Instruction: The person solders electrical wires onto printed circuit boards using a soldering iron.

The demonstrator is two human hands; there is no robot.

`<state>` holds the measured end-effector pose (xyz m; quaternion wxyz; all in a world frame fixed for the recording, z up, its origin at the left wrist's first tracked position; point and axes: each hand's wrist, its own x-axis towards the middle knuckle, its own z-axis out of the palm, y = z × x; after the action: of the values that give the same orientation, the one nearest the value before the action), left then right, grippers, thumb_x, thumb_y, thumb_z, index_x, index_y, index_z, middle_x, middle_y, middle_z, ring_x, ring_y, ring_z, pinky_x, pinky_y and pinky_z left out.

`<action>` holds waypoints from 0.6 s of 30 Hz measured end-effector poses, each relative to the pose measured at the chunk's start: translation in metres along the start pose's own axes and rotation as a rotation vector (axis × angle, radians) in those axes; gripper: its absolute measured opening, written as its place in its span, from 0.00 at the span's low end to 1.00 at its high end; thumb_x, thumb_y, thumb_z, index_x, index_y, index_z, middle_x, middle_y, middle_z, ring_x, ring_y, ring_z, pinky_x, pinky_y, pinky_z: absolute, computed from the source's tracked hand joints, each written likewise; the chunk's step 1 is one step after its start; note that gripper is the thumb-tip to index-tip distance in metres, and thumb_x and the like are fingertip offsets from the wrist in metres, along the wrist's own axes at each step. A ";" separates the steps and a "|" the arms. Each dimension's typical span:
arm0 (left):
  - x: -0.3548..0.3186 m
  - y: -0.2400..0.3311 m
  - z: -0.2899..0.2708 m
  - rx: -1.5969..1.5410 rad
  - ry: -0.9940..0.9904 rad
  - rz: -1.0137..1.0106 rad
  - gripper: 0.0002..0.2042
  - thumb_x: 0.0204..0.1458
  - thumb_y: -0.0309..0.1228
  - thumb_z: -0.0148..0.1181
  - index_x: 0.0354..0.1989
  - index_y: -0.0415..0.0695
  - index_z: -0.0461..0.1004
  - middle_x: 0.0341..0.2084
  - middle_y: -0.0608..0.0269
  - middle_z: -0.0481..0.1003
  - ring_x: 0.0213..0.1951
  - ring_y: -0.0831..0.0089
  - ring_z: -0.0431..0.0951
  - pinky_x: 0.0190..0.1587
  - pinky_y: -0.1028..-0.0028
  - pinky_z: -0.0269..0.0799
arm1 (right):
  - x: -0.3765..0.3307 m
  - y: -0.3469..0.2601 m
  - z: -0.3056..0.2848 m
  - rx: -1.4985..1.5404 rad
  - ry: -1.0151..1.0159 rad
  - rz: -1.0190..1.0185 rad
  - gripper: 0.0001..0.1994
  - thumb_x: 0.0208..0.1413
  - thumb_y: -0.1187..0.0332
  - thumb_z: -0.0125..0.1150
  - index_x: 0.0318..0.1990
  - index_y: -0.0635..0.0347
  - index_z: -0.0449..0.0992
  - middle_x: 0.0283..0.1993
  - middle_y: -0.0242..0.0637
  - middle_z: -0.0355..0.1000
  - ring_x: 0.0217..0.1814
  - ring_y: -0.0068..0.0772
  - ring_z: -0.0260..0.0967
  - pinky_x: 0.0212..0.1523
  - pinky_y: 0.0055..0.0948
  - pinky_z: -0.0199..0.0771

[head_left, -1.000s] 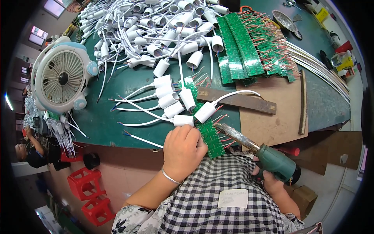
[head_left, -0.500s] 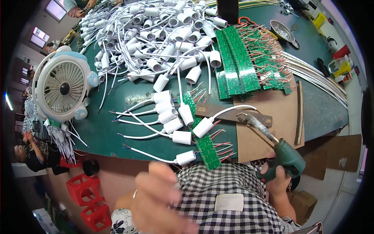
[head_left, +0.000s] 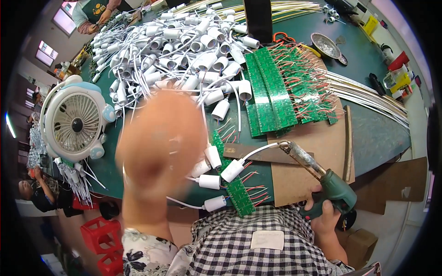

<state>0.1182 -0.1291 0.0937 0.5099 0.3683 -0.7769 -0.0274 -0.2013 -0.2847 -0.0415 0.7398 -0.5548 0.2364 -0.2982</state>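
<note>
The green tabletop [head_left: 368,133] carries a wide heap of white lamp sockets [head_left: 184,46] with white leads at its far side. A round white desk fan [head_left: 76,122] stands at its left edge. Rows of green circuit strips [head_left: 271,87] with red wires lie on a brown board [head_left: 306,152]. The left hand [head_left: 159,147] is raised close to the camera over the tabletop and badly blurred; I cannot tell its grip. The right hand [head_left: 324,216] has its grip closed around a green soldering gun [head_left: 322,181], its tip over a white lead just beside a short circuit strip [head_left: 237,186] near the tabletop's front edge.
</note>
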 end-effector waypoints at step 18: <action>-0.052 -0.127 -0.096 1.045 -0.609 -0.434 0.13 0.43 0.18 0.51 0.37 0.48 0.72 0.46 0.62 0.73 0.49 0.61 0.71 0.48 0.64 0.68 | -0.016 -0.010 -0.004 -0.040 0.032 -0.033 0.25 0.57 0.62 0.52 0.58 0.67 0.58 0.46 0.49 0.67 0.26 0.30 0.67 0.25 0.23 0.70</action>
<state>0.2759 -0.1587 0.0465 0.0025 0.6929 -0.7055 0.1488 -0.2175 -0.2780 -0.0329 0.7197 -0.5683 0.2450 -0.3146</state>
